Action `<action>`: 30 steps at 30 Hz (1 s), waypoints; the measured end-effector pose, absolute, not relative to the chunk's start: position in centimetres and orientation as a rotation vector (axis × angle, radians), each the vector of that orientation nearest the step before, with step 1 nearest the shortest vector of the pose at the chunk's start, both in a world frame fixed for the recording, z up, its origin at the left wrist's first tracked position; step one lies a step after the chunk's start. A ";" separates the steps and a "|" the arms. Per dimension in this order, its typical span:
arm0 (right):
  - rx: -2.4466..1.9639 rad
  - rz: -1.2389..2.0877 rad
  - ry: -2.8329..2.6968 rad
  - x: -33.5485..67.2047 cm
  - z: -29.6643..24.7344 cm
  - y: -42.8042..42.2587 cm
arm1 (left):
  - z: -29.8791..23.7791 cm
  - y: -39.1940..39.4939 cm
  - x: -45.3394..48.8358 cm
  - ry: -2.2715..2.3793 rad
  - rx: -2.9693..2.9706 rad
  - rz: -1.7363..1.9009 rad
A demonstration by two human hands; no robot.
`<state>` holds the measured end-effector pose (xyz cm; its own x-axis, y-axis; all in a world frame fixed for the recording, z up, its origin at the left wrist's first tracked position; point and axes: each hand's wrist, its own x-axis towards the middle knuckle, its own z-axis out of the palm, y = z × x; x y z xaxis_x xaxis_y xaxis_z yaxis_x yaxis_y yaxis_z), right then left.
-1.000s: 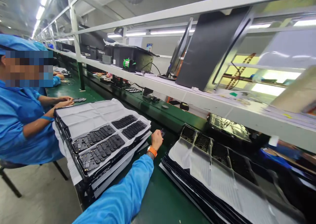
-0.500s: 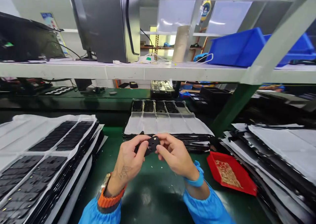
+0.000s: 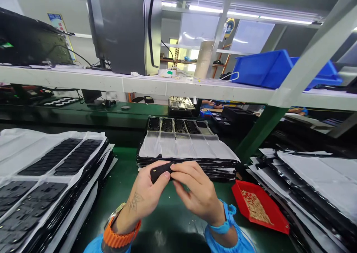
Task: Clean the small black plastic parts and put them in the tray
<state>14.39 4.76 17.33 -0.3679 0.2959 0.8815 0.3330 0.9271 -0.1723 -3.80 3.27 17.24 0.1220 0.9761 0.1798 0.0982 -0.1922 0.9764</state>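
Note:
A small flat black plastic part [image 3: 161, 170] is held in front of me above the bench, tilted, with a tiny gold-coloured spot near its left end. My left hand [image 3: 149, 191] is closed on it, thumb on the near face and fingers behind. My right hand [image 3: 195, 191] has its fingertips closed at the part's right end, covering that end. Whether a smaller piece sits between those fingertips is hidden. Just behind both hands lies a stack of black trays [image 3: 184, 145] with a white sheet and black parts on top.
At left stands a stack of trays [image 3: 92, 178] holding rows of black parts. A red bin [image 3: 275, 210] with small brass-coloured pieces lies at right, beside another tray stack [image 3: 315, 178]. A white shelf [image 3: 145, 86] crosses above, carrying a monitor and a blue bin [image 3: 262, 69].
The black part has been turned so its broad face shows less. My right hand has shifted from pinching its right edge to fingertips over that end. The view has tilted slightly.

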 end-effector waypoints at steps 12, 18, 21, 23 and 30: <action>-0.393 -0.035 -2.000 14.4 17.6 4.6 | 17.9 1.2 -4.1 1.328 1.836 1.310; -0.367 -0.016 -2.036 14.9 17.9 4.6 | 18.3 1.1 -4.3 1.320 1.960 1.246; -0.371 -0.004 -2.030 15.0 18.0 4.6 | 18.2 1.3 -4.3 1.282 1.926 1.201; -0.364 -0.012 -2.025 15.0 18.0 4.7 | 18.3 1.4 -4.2 1.258 1.909 1.199; -0.328 -0.014 -1.976 14.7 17.7 5.0 | 18.7 1.5 -4.3 1.247 1.851 1.205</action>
<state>14.71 4.95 17.70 -0.3813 0.2229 0.8972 0.2359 0.9618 -0.1387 -4.27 1.47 18.74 0.1479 0.9242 0.3522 0.3835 -0.3818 0.8409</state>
